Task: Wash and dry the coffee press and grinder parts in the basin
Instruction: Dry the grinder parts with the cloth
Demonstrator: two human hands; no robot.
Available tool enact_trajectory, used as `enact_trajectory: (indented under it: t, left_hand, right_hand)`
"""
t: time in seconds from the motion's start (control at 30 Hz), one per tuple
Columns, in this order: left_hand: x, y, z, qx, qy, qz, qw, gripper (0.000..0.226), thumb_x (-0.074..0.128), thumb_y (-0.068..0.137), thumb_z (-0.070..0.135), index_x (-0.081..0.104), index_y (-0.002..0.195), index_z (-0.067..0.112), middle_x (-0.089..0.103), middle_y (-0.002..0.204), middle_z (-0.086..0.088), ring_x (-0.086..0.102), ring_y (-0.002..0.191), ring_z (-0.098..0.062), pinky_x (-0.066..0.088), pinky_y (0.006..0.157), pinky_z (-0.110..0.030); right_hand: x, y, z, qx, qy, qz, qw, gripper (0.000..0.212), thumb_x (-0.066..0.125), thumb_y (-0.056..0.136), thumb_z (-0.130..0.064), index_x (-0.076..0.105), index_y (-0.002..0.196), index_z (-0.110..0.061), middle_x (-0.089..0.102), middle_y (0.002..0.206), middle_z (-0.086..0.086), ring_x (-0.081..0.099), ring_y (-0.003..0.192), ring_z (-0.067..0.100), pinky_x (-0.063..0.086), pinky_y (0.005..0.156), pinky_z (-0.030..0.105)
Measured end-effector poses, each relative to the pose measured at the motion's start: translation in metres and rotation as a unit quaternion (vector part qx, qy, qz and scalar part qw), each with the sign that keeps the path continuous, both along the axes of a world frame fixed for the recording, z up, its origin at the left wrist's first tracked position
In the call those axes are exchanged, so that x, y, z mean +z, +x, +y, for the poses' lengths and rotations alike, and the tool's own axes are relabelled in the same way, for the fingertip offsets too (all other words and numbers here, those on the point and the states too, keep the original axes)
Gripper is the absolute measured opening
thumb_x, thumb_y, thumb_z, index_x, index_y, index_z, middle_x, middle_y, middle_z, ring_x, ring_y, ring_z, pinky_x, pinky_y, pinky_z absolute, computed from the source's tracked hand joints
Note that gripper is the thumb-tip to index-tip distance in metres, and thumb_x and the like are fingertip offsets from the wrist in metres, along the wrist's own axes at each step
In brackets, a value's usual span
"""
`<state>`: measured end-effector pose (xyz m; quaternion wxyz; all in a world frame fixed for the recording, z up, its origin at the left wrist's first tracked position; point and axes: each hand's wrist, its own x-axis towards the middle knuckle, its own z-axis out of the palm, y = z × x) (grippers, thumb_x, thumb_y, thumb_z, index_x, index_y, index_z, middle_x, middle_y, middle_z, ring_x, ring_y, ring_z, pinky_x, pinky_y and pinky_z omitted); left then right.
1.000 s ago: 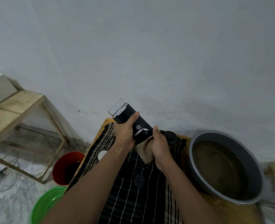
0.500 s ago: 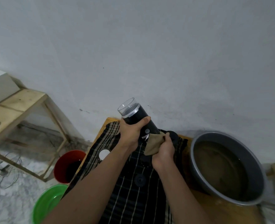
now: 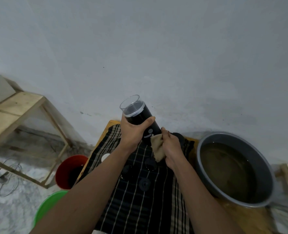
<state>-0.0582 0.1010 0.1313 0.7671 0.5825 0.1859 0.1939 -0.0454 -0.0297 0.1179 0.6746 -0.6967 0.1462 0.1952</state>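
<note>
coffee grinder (image 3: 140, 119): black cylinder with a clear lid, held in the air over the far end of the striped cloth (image 3: 139, 208). it is tilted, lid end up and left toward the wall.

left hand (image 3: 133, 132) grips the upper body just below the silver lid ring. thumb is wrapped across the front. fingers curl round the far side, mostly out of sight.

right hand (image 3: 171, 146) pinches a tan rag (image 3: 157, 148), bunched between thumb and curled fingers, and presses it on the grinder's lower end. rag tail hangs below the hand. grinder base is hidden behind rag and hand.

striped cloth is dark with pale lines, spread on a wooden tabletop (image 3: 112, 124). on it:
- black round disc (image 3: 144, 183) near the middle
- two more small dark pieces (image 3: 150, 163) and (image 3: 125, 169), can't tell what they are
- white round piece (image 3: 105, 157) near the cloth's left edge

grey basin (image 3: 266, 173) sits on the same tabletop just right of the cloth and holds murky brownish water.

floor, left of the table:
- red bucket (image 3: 62, 176) with dark liquid, right beside the table edge
- green tub (image 3: 45, 208) nearer the camera
- bare wooden frame table (image 3: 19, 105) further left, against the wall
- white cables (image 3: 3, 173) lying under it
</note>
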Motion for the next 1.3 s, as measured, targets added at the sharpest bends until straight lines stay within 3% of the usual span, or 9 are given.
enact_trajectory:
  t: [0.13,0.27,0.33,0.43,0.57,0.9,1.07,1.2,1.3]
  left_hand:
    - [-0.028,-0.004,0.014,-0.013,0.134,0.032,0.990,0.078,0.095,0.067,0.021,0.050,0.131,0.019,0.064,0.123,0.001,0.065,0.110,-0.010,0.058,0.090,-0.032]
    - [-0.058,-0.004,0.035,-0.059,0.323,0.089,0.940,0.088,0.094,0.056,0.049,0.052,0.130,0.026,0.062,0.123,0.004,0.061,0.115,-0.017,0.053,0.097,-0.044]
    - [-0.070,-0.006,0.042,-0.072,0.368,0.116,0.920,0.088,0.095,0.056,0.044,0.052,0.129,0.023,0.062,0.120,0.006,0.060,0.112,-0.018,0.053,0.095,-0.043]
    - [-0.084,-0.009,0.046,-0.072,0.398,0.159,0.900,0.087,0.097,0.059,0.035,0.050,0.130,0.020,0.058,0.111,0.010,0.059,0.104,-0.016,0.047,0.083,-0.029]
    - [-0.101,-0.007,0.045,-0.063,0.421,0.202,0.882,0.094,0.097,0.058,0.039,0.047,0.136,0.023,0.066,0.121,0.003,0.063,0.109,-0.022,0.043,0.079,-0.028]
    - [-0.134,-0.005,0.049,-0.051,0.333,0.212,0.917,0.091,0.100,0.054,0.029,0.053,0.130,0.020,0.062,0.114,0.009,0.060,0.106,-0.015,0.049,0.087,-0.030]
    - [-0.133,-0.010,0.046,-0.061,0.304,0.204,0.928,0.105,0.097,0.060,0.040,0.038,0.145,0.019,0.049,0.139,0.000,0.048,0.127,-0.017,0.043,0.102,-0.031]
    - [-0.123,-0.047,0.025,0.013,0.445,0.109,0.889,0.071,0.072,0.080,0.054,0.047,0.131,0.012,0.045,0.126,-0.004,0.045,0.117,-0.020,0.049,0.094,-0.039]
    - [-0.125,-0.084,0.007,-0.136,0.530,0.060,0.835,0.054,0.064,0.082,0.051,0.057,0.123,0.016,0.048,0.116,0.001,0.056,0.100,-0.015,0.058,0.073,-0.038]
  right_hand:
    - [-0.022,-0.006,-0.011,0.009,-0.087,-0.050,0.995,0.026,0.066,0.097,-0.033,0.071,0.088,-0.009,0.073,0.085,0.009,0.070,0.083,0.026,0.054,0.066,0.033]
    - [-0.047,-0.016,-0.024,0.034,-0.124,-0.019,0.992,0.031,0.065,0.096,-0.040,0.071,0.094,-0.009,0.073,0.095,0.014,0.070,0.088,0.028,0.058,0.079,0.044]
    - [-0.058,-0.022,-0.029,0.045,-0.135,-0.008,0.990,0.031,0.063,0.096,-0.044,0.070,0.099,-0.014,0.072,0.099,0.010,0.070,0.089,0.026,0.058,0.083,0.045]
    - [-0.073,-0.032,-0.040,0.057,-0.139,0.015,0.989,0.031,0.059,0.098,-0.046,0.069,0.105,-0.017,0.071,0.102,0.005,0.068,0.094,0.023,0.057,0.088,0.047]
    - [-0.084,-0.037,-0.052,0.060,-0.142,0.030,0.988,0.026,0.055,0.102,-0.041,0.068,0.099,-0.019,0.071,0.101,0.006,0.068,0.093,0.024,0.055,0.088,0.046]
    - [-0.104,-0.039,-0.055,0.056,-0.142,0.078,0.985,0.019,0.055,0.102,-0.043,0.064,0.096,-0.028,0.068,0.107,0.003,0.065,0.098,0.021,0.052,0.094,0.045]
    - [-0.108,-0.038,-0.053,0.048,-0.145,0.089,0.984,0.046,0.051,0.101,-0.051,0.060,0.131,-0.016,0.066,0.119,0.003,0.064,0.105,0.021,0.052,0.097,0.044]
    - [-0.105,-0.035,-0.050,0.052,-0.160,0.082,0.982,0.055,0.039,0.102,-0.058,0.054,0.138,-0.019,0.058,0.129,0.003,0.059,0.112,0.021,0.048,0.095,0.040]
    - [-0.100,-0.037,-0.049,0.055,-0.165,0.066,0.982,0.043,0.032,0.106,-0.053,0.057,0.124,-0.023,0.057,0.121,0.007,0.055,0.094,0.015,0.041,0.086,0.034]
